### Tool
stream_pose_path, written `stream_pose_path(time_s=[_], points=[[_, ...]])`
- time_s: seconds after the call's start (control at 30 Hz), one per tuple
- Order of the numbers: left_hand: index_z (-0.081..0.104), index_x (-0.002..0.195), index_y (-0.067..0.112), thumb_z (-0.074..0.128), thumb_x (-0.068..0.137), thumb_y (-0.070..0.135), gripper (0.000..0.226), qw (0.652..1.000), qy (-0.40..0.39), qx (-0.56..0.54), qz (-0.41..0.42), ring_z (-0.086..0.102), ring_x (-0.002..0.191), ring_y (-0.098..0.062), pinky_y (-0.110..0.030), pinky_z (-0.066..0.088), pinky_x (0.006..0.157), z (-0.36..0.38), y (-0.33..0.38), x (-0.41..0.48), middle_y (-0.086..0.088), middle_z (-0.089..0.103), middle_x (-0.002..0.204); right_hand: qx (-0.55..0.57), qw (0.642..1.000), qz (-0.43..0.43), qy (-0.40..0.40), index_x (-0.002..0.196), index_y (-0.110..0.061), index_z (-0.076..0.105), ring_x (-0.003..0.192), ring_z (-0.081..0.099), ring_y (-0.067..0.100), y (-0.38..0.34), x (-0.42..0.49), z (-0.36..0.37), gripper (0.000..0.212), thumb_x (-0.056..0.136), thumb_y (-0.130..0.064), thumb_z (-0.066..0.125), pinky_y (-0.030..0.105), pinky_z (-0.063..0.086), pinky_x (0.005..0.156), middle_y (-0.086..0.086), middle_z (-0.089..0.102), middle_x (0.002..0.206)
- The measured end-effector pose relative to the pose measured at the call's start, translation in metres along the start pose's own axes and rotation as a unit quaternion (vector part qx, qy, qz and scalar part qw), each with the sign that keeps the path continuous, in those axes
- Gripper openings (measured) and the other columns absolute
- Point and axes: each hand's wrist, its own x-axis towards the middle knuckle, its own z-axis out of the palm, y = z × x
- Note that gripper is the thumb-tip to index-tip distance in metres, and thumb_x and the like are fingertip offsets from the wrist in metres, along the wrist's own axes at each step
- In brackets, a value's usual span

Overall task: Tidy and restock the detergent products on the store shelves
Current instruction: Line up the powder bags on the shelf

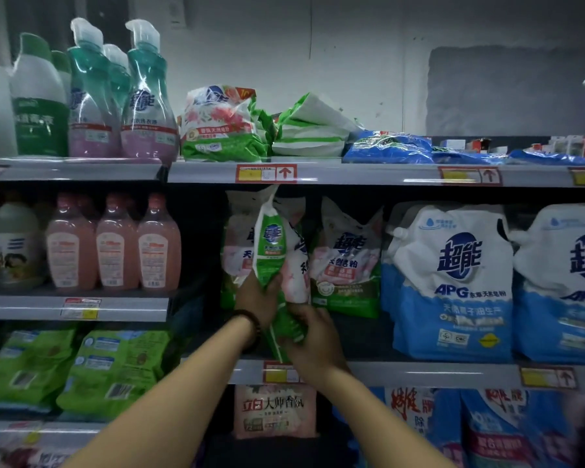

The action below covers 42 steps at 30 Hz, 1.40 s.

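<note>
My left hand [258, 295] and right hand [313, 336] both grasp the powder bag [270, 246] (edge-on); wedging it in could topple the neighbouring bag [348, 265].

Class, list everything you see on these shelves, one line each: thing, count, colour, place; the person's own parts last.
Pump bottles: at least three, teal over pink, top shelf left.
Powder bags: two or more, green-white, top shelf centre.
Flat bags: several, blue, top shelf right.
Pink bottles: three in front, middle shelf left.
Spout pouches: two, blue-white, middle shelf right.
Green bags: two, lying flat, lower shelf left.
Held bag: one, green-white-pink, upright before middle shelf.
Left grip: one bare hand, holds this bag's middle.
Right grip: one bare hand, holds its bottom.
</note>
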Motion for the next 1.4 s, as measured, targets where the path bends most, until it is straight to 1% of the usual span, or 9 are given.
stream_pose_path(time_s=[0.13,0.27,0.43,0.53,0.7,0.83,1.07,1.23,1.4], points=[[0.064,0.126,0.016,0.058,0.104,0.033,0.028,0.993,-0.071,-0.096,-0.027,0.072,0.101,-0.024,-0.032,0.057,0.078,-0.039,0.001,0.012,-0.002,0.075,0.108,0.001,0.999,0.004,0.034,0.126,-0.035,0.050,0.121,0.053,0.016,0.009,0.011,-0.029,0.046,0.091,-0.034,0.079,0.028,0.044,0.100,-0.005,0.047,0.131],[0.066,0.125,0.021,0.059,0.103,0.038,0.029,0.984,-0.156,-0.078,-0.043,0.075,0.101,-0.018,-0.031,0.059,0.083,-0.064,-0.002,0.025,-0.001,0.078,0.110,0.008,1.000,0.021,0.020,0.149,-0.033,0.043,0.136,0.048,0.019,0.025,0.021,-0.038,0.074,0.087,-0.046,0.081,0.041,0.043,0.115,-0.004,0.044,0.149],[0.070,0.102,0.020,0.074,0.089,0.051,0.034,0.997,0.025,-0.035,-0.068,0.073,0.094,-0.022,-0.033,0.056,0.084,-0.048,-0.013,0.014,0.004,0.075,0.095,0.043,0.999,0.028,-0.002,0.157,-0.047,0.029,0.142,0.048,0.017,0.039,0.020,-0.015,0.091,0.080,-0.061,0.076,0.051,0.044,0.118,-0.011,0.048,0.154],[0.043,0.121,0.022,0.084,0.070,0.064,0.078,0.986,0.148,-0.051,-0.056,0.066,0.095,-0.018,-0.030,0.053,0.075,-0.023,-0.011,-0.026,0.003,0.061,0.109,0.068,0.997,0.022,0.023,0.154,-0.047,0.035,0.138,0.054,0.016,0.044,0.026,-0.003,0.089,0.077,-0.062,0.077,0.053,0.049,0.114,-0.010,0.054,0.149],[0.023,0.150,0.033,0.097,0.033,0.063,0.141,0.993,0.120,-0.007,-0.008,0.062,0.116,-0.020,-0.046,0.058,0.095,0.001,-0.039,-0.048,0.001,0.057,0.132,0.058,0.998,0.011,0.020,0.154,-0.047,0.037,0.132,0.057,0.013,0.042,0.033,0.000,0.092,0.076,-0.078,0.074,0.046,0.052,0.110,-0.008,0.055,0.145],[0.030,0.147,0.034,0.099,0.060,0.038,0.111,0.997,0.078,0.003,0.000,0.067,0.107,-0.014,-0.035,0.053,0.095,-0.008,-0.046,-0.036,0.012,0.067,0.123,0.059,0.998,0.029,0.001,0.141,-0.051,0.046,0.122,0.063,0.011,0.041,0.044,-0.008,0.084,0.069,-0.068,0.085,0.046,0.057,0.105,-0.010,0.061,0.135],[0.039,0.145,0.041,0.096,0.057,0.052,0.105,0.999,-0.030,-0.016,-0.023,0.067,0.116,-0.018,-0.045,0.056,0.100,-0.039,-0.071,0.007,0.009,0.068,0.131,0.072,0.995,0.062,-0.020,0.158,-0.034,0.035,0.134,0.053,0.014,0.039,0.065,-0.021,0.110,0.067,-0.050,0.094,0.039,0.046,0.112,-0.013,0.056,0.144],[0.046,0.146,0.029,0.090,0.077,0.014,0.083,0.989,-0.125,-0.064,-0.034,0.073,0.111,-0.021,-0.036,0.063,0.087,-0.055,-0.086,0.048,0.001,0.074,0.124,0.082,0.994,0.054,-0.036,0.158,-0.032,0.034,0.130,0.057,0.013,0.040,0.079,-0.005,0.106,0.071,-0.040,0.095,0.038,0.049,0.111,-0.013,0.060,0.141],[0.051,0.148,0.015,0.087,0.080,0.011,0.077,0.993,-0.015,-0.055,-0.103,0.069,0.109,-0.024,-0.040,0.056,0.098,-0.024,-0.103,0.074,-0.008,0.071,0.129,-0.009,0.997,0.052,0.062,0.154,-0.031,0.038,0.118,0.064,0.020,0.045,0.098,0.031,0.080,0.088,-0.039,0.082,0.037,0.055,0.094,-0.009,0.065,0.126]])
